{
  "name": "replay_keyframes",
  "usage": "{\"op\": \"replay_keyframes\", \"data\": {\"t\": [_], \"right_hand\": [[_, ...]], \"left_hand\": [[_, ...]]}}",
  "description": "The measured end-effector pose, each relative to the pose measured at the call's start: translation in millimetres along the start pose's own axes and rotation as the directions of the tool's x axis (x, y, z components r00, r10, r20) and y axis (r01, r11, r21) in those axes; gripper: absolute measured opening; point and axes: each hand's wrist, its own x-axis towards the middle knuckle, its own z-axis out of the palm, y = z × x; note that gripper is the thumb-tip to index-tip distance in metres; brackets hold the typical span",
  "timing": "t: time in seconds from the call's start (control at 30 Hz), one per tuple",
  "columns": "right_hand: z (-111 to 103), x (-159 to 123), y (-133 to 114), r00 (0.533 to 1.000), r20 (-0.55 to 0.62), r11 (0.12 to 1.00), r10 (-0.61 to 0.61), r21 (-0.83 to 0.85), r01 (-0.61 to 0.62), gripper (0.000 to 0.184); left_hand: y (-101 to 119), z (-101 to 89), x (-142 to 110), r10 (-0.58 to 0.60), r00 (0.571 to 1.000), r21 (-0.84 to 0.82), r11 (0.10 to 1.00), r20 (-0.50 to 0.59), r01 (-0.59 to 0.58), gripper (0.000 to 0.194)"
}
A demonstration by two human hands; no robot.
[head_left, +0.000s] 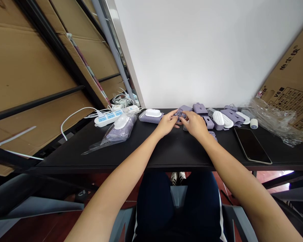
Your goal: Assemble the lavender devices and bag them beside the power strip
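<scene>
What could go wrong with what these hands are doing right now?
The small lilac plastic part held between the left hand and right hand might slip and knock the crowded lilac-and-white plastic pieces beside it. The black smartphone lying on the black tabletop could get scratched if something lands on it.

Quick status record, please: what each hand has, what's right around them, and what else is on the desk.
left hand: holding a small purple plastic part from the left
right hand: fingers on the same part from the right
things nearby: more purple parts, white covers
rest: black desk, power strip, purple item in a plastic bag, phone, tape roll, cardboard box
</scene>
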Motion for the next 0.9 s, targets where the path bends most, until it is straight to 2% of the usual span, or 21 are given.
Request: {"op": "replay_keyframes", "data": {"t": [0.2,0.37,0.63,0.9], "right_hand": [[-1.9,-0.9,-3.1,1.0,0.014,1.0,0.02,-0.013,-0.02,0.04],[-4.9,-1.4,-5.2,0.999,0.017,0.999,0.033,-0.009,-0.033,0.041],[-5.9,-1.2,-3.4,1.0,0.01,1.0,0.029,0.003,-0.029,0.041],[-5.8,-1.3,-3.9,0.999,0.018,1.0,0.027,-0.012,-0.027,0.04]], "left_hand": [[1.7,-1.1,-0.4,-0.013,0.999,0.067,0.998,-0.051,0.017,0.045],[1.5,-1.5,-0.1,-0.01,0.999,0.052,0.999,-0.047,0.013,0.045],[-2.9,-4.2,0.4,0.008,1.0,-0.022,1.0,0.021,-0.008,0.057],[-1.4,-3.4,0.3,0.004,1.0,0.016,1.0,-0.006,-0.004,0.054]]}}
